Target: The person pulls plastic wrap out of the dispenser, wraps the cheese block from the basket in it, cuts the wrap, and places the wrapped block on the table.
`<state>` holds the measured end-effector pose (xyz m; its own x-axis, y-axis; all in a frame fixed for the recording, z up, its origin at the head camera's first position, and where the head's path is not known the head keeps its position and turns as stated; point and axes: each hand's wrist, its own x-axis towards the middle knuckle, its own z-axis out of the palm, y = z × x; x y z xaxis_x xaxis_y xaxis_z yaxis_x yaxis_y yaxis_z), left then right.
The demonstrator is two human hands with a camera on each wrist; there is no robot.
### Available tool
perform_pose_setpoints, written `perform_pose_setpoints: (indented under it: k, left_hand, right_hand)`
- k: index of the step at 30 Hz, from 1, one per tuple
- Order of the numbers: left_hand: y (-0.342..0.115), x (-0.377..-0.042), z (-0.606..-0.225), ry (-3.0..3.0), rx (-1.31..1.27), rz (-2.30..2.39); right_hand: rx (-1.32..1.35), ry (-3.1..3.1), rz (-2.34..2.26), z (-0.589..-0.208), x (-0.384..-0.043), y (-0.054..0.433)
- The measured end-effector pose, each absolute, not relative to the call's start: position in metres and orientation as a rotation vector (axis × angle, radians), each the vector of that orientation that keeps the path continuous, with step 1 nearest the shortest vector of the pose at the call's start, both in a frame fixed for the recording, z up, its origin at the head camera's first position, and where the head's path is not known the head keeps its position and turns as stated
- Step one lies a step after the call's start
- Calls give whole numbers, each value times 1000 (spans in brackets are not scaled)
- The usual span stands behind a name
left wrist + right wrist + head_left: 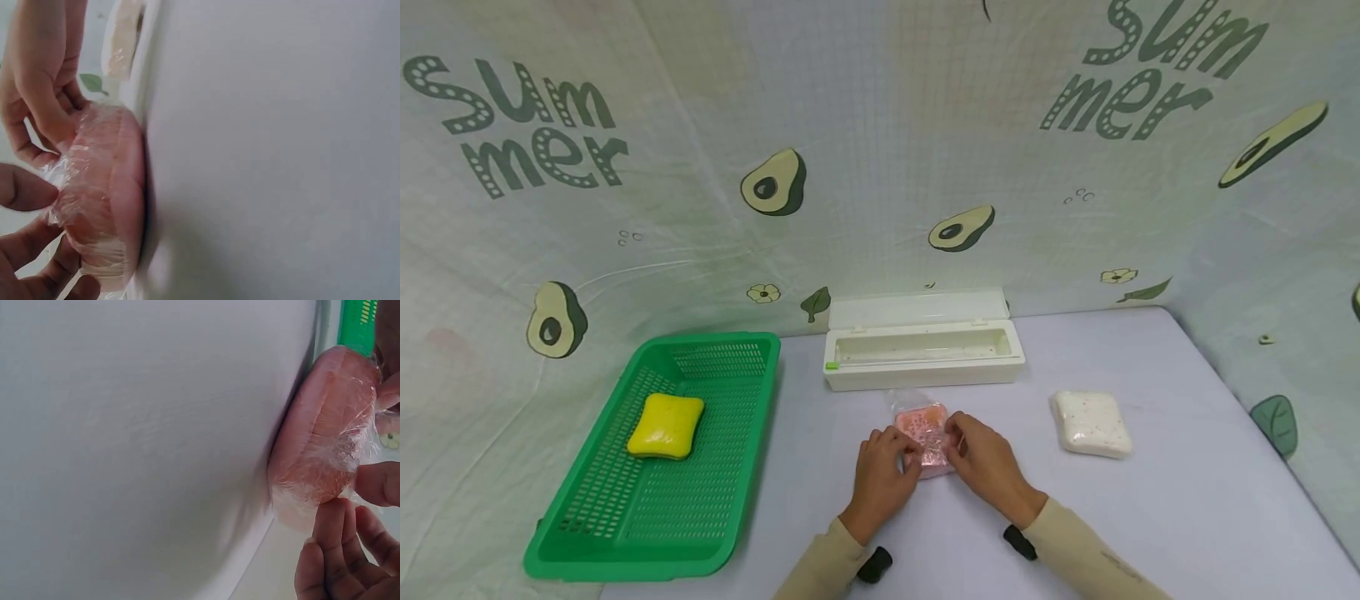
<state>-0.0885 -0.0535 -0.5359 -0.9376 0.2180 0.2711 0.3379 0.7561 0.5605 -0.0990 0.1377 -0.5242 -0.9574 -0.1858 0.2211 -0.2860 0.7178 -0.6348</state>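
A pink, spotted, sponge-like block (922, 422) lies on the table, wrapped in clear plastic film (94, 165). My left hand (882, 475) is at its near left side, thumb and fingers pinching the gathered film. At the right side my right hand (988, 462) pinches the film too, its fingertips close against the block. Crinkled folds of film bunch between both hands in the left wrist view. The right wrist view shows the block's pink side (303, 425) under the film, with a loose clear flap hanging at the end by my right fingers.
A green basket (752, 467) on the left holds a yellow wrapped block (666, 426). Behind the hands stands a long white box (925, 374) with its lid raised. To the right lies a white wrapped block (1091, 423). A patterned curtain (865, 150) hangs behind the table.
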Motion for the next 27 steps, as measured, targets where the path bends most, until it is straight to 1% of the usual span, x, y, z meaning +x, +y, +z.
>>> perform_pose_setpoints:
  k: [6, 8, 11, 15, 18, 22, 27]
  left_hand:
    - [-53, -90, -533, -2833, -492, -891]
    - [-52, -92, -534, -2811, -462, -871]
    - [-50, -95, -537, -2756, -368, -916]
    - [-46, -99, -536, -2741, -236, -1024]
    - [-44, -101, -534, -2748, -168, -1074]
    - [-46, -103, -532, -2739, -140, -1129]
    - [-52, -101, -529, -2729, -203, -1108]
  right_hand:
    - [329, -2789, 1001, -526, -101, 135]
    - [347, -2771, 927, -526, -99, 134]
    - [472, -2684, 732, -528, -98, 135]
    - [761, -2450, 455, -530, -100, 135]
    - [936, -2327, 363, -533, -101, 137]
    - [1030, -2383, 365, -535, -100, 142]
    - [1064, -2506, 431, -533, -97, 150]
